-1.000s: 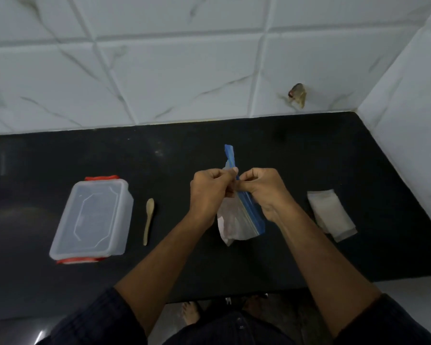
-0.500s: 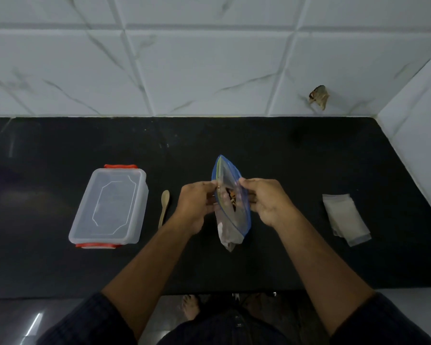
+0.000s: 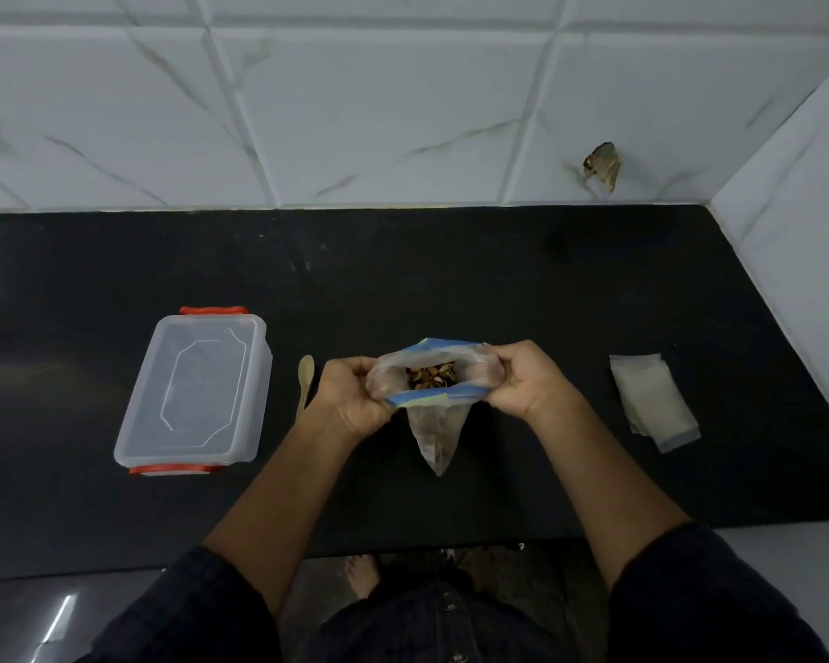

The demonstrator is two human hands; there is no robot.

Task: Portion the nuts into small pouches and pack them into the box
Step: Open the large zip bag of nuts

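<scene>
1. On the black stone counter (image 3: pixel 451 279), near its front edge, a clear plastic zip bag with a blue seal strip (image 3: pixel 434 425) stands upright with its mouth spread wide.
2. Brown nuts (image 3: pixel 431 376) show inside through the open mouth.
3. At the bag's left rim, the left hand (image 3: pixel 355 399) grips the plastic, fingers curled round the edge.
4. At the bag's right rim, the right hand (image 3: pixel 522 382) grips in the same way, fingers curled over the plastic; the two hands are apart, with the bag's mouth stretched between them.
5. Just left of the left hand lies a small pale wooden spoon (image 3: pixel 305 385), partly hidden behind the wrist.
6. Further left sits a clear rectangular plastic box with red clips (image 3: pixel 195 394), its lid on, resting flat on the counter.
7. Well to the right of the hands lies a small stack of flat translucent pouches (image 3: pixel 654 399), fanned slightly.
8. Behind the counter rises a white marble-patterned tiled wall (image 3: pixel 403 112), with a small brownish scrap (image 3: pixel 601 166) stuck low on it at the right.
</scene>
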